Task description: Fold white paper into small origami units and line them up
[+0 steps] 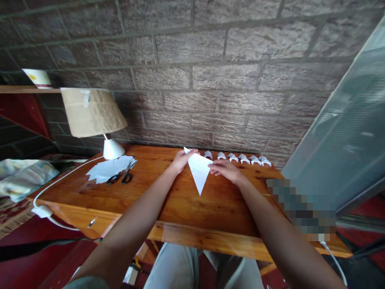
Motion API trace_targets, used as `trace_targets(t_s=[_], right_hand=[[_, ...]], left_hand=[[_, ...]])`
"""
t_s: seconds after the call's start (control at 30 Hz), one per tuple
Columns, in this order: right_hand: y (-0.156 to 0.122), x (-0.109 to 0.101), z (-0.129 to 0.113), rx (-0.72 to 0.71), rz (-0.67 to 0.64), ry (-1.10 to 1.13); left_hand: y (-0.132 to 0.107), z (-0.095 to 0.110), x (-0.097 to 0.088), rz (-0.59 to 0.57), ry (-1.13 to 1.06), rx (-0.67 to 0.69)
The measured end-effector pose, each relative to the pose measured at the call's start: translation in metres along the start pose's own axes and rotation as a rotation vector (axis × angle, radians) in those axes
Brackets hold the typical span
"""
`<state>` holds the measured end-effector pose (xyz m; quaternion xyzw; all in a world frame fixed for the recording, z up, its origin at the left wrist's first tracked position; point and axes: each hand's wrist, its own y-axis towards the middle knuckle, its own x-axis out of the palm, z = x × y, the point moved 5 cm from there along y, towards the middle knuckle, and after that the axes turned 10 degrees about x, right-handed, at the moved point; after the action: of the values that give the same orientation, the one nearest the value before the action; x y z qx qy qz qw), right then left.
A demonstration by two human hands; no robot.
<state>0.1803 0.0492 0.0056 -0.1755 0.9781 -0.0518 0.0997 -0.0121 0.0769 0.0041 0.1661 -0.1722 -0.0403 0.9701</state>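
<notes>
White paper triangle point(199, 170) spans the gap between left hand point(181, 160) and right hand point(225, 168), both pinching it. I count 6 folded paper pieces point(243, 159) lining the wooden desk point(150, 162).

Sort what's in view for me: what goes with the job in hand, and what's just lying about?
Seems part of the job:
Paper, in the left hand and right hand
Folded pieces, in a row
Pile of sheets
Scissors, by the sheets

Probably just lying about:
Lamp
Cup, on the shelf
</notes>
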Motion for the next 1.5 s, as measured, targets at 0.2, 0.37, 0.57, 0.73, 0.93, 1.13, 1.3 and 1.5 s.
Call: trace_targets(t_s=[0.2,0.37,0.57,0.73,0.93,1.13,1.3,1.5], right_hand=[[-0.007,-0.004,-0.007,-0.137,0.116,0.048],[-0.003,-0.009,-0.006,-0.210,0.170,0.078],[0.000,-0.007,-0.004,-0.195,0.107,0.063],[-0.002,-0.006,-0.005,-0.178,0.112,0.043],[-0.004,-0.005,-0.007,-0.171,0.114,0.080],[-0.005,-0.010,-0.007,-0.169,0.188,0.117],[-0.006,-0.015,-0.008,-0.161,0.234,0.174],[-0.009,-0.012,-0.012,-0.164,0.197,0.177]], left_hand=[[-0.007,-0.003,0.015,-0.073,-0.085,-0.038],[-0.015,-0.006,0.023,-0.127,-0.069,-0.087],[-0.012,-0.008,0.021,-0.044,-0.048,-0.063],[-0.009,-0.004,0.017,0.015,-0.097,-0.034],[-0.009,-0.001,0.014,0.036,-0.099,-0.026],[-0.011,-0.005,0.015,-0.003,-0.074,-0.080],[-0.016,-0.013,0.018,-0.137,0.027,-0.184],[-0.017,-0.012,0.019,-0.135,0.024,-0.170]])
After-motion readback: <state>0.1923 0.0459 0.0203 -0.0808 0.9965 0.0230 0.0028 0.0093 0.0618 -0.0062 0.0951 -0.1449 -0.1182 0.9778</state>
